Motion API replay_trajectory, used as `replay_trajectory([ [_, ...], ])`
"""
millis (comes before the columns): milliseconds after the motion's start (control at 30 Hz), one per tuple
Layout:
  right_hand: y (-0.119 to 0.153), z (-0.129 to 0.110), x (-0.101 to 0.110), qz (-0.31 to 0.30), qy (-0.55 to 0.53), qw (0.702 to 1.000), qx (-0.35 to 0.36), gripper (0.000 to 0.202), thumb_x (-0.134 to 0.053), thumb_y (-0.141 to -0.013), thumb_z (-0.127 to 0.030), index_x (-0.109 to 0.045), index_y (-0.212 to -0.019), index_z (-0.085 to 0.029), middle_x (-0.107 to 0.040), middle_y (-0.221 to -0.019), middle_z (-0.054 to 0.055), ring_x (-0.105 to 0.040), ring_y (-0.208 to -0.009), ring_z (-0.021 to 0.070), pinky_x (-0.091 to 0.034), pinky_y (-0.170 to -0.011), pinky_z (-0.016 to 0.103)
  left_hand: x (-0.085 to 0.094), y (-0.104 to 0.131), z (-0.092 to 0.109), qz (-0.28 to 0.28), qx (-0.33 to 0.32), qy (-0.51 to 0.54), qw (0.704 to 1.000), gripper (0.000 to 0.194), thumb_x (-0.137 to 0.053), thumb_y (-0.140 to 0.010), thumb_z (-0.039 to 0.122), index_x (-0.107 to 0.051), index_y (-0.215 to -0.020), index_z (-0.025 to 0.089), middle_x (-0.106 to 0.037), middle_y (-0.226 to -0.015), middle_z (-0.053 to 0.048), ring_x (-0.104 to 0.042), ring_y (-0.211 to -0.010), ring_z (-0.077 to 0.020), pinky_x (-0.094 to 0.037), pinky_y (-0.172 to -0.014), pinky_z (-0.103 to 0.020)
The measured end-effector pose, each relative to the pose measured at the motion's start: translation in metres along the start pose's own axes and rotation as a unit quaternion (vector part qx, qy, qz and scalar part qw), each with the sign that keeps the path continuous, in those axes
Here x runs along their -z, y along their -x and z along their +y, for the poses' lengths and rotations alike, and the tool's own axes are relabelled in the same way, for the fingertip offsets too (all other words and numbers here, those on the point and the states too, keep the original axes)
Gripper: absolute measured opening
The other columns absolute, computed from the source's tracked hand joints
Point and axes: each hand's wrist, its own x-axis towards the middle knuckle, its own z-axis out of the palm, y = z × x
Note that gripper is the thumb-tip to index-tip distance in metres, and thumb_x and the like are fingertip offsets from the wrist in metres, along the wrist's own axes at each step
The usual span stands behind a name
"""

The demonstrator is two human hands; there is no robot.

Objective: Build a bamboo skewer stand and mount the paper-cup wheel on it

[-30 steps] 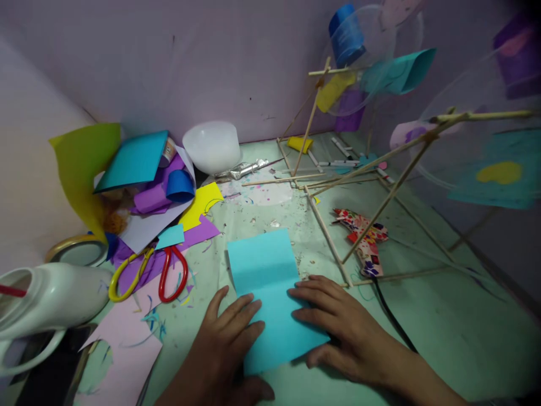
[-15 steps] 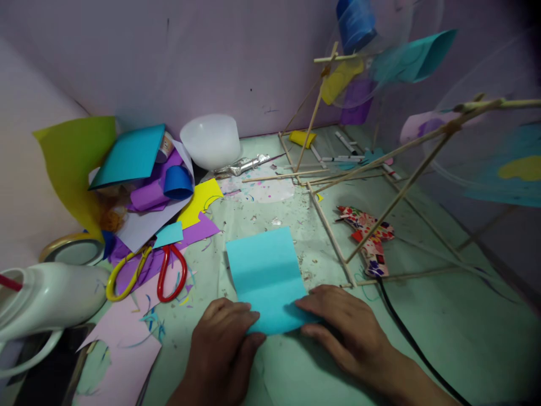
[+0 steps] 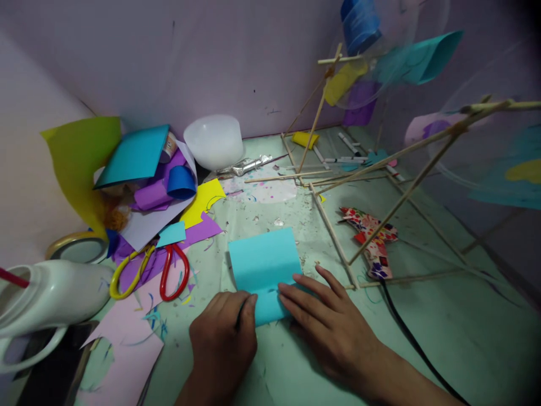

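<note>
A light blue sheet of paper lies on the green tabletop in front of me, its near part folded over. My left hand is closed on the near left corner of the paper, thumb pressed on top against the curled fingers. Across the right part of the fold lies my right hand, flat with its fingers spread. The palm side of the right hand and the paper's near right corner are hidden.
Scissors with yellow and red handles lie left, among paper scraps. A white mug rests on its side. A stick frame stands right, over a patterned hot-glue gun with a black cord. A white bowl sits behind.
My right hand has moved from gripping the near right edge to lying flat over the fold. The near edge is now folded over flatter. My left fingers have curled tighter.
</note>
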Motion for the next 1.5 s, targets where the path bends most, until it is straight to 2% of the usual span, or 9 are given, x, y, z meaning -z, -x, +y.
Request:
replay_trajectory([
  [100,-0.002,0.000,-0.001,0.002,0.003,1.000,-0.014,0.030,-0.047,-0.085,-0.013,-0.059,-0.111,-0.017,-0.068,-0.107,0.004,-0.056,-0.100,0.0199,-0.028,-0.104,0.048,0.000,0.001,-0.002,0.004,-0.030,-0.025,0.999,0.012,-0.050,-0.081,0.022,-0.061,-0.079,0.018,-0.065,-0.077,-0.005,-0.062,-0.070,-0.0166,-0.049,-0.062,-0.026],
  [267,-0.004,0.007,0.000,-0.008,0.011,1.000,0.003,0.031,-0.038,-0.088,-0.013,-0.060,-0.110,-0.018,-0.069,-0.104,0.005,-0.059,-0.088,0.0175,-0.031,-0.102,0.045,0.004,0.008,-0.012,0.038,-0.165,-0.047,0.985,0.017,-0.057,-0.076,0.020,-0.058,-0.092,0.018,-0.062,-0.094,-0.011,-0.057,-0.090,-0.0228,-0.048,-0.077,-0.035],
  [433,-0.005,0.013,-0.012,0.031,0.008,0.999,0.003,0.029,-0.035,-0.091,-0.021,-0.062,-0.103,-0.020,-0.071,-0.093,0.000,-0.060,-0.089,0.0151,-0.014,-0.111,0.040,-0.003,0.005,-0.029,0.034,-0.278,-0.074,0.957,0.018,-0.056,-0.077,0.029,-0.058,-0.093,0.021,-0.065,-0.081,-0.004,-0.059,-0.079,-0.0197,-0.045,-0.077,-0.037],
  [633,-0.009,0.011,-0.002,-0.066,-0.045,0.997,-0.011,0.033,-0.041,-0.084,-0.013,-0.055,-0.114,-0.017,-0.068,-0.099,0.006,-0.060,-0.091,0.0193,-0.029,-0.103,0.050,0.000,0.004,-0.020,-0.018,-0.198,-0.006,0.980,0.020,-0.057,-0.075,0.020,-0.053,-0.095,0.018,-0.063,-0.081,-0.005,-0.059,-0.077,-0.0187,-0.041,-0.085,-0.041],
  [767,-0.014,0.013,0.001,-0.042,-0.100,0.993,-0.048,0.028,-0.046,-0.084,-0.017,-0.052,-0.112,-0.016,-0.068,-0.093,0.008,-0.061,-0.085,0.0183,-0.038,-0.098,0.047,0.002,0.001,-0.016,-0.046,-0.158,0.038,0.986,0.016,-0.055,-0.077,0.020,-0.054,-0.093,0.019,-0.063,-0.079,-0.003,-0.058,-0.075,-0.0180,-0.042,-0.080,-0.039],
  [900,-0.019,0.016,0.002,-0.039,-0.170,0.980,-0.100,0.024,-0.048,-0.085,-0.021,-0.051,-0.108,-0.017,-0.065,-0.093,0.009,-0.058,-0.087,0.0187,-0.049,-0.080,0.036,-0.001,-0.002,-0.016,-0.035,-0.115,0.060,0.991,0.010,-0.053,-0.078,0.016,-0.054,-0.087,0.019,-0.062,-0.076,-0.003,-0.056,-0.074,-0.0188,-0.043,-0.071,-0.035],
  [1100,-0.030,0.020,0.002,-0.071,-0.190,0.967,-0.155,0.018,-0.046,-0.088,-0.024,-0.057,-0.101,-0.017,-0.062,-0.090,0.009,-0.056,-0.084,0.0192,-0.048,-0.073,0.034,-0.006,-0.006,-0.016,-0.025,-0.073,0.064,0.995,0.005,-0.052,-0.080,0.018,-0.054,-0.084,0.018,-0.060,-0.074,-0.003,-0.056,-0.071,-0.0169,-0.044,-0.066,-0.031],
  [1367,-0.042,0.023,-0.004,-0.090,-0.187,0.946,-0.251,0.023,-0.046,-0.087,-0.029,-0.063,-0.097,-0.019,-0.062,-0.085,0.008,-0.057,-0.080,0.0190,-0.047,-0.072,0.034,-0.014,-0.016,-0.023,0.005,-0.033,0.058,0.998,0.007,-0.050,-0.081,0.018,-0.057,-0.082,0.019,-0.058,-0.085,-0.006,-0.053,-0.084,-0.0200,-0.045,-0.075,-0.036],
  [1500,-0.044,0.024,-0.004,-0.082,-0.163,0.944,-0.274,0.026,-0.046,-0.086,-0.033,-0.065,-0.096,-0.019,-0.063,-0.085,0.008,-0.057,-0.082,0.0207,-0.046,-0.073,0.035,-0.010,-0.016,-0.023,0.007,0.073,0.070,0.995,0.017,-0.047,-0.084,0.028,-0.056,-0.094,0.019,-0.060,-0.096,-0.008,-0.056,-0.089,-0.0218,-0.045,-0.078,-0.037],
])
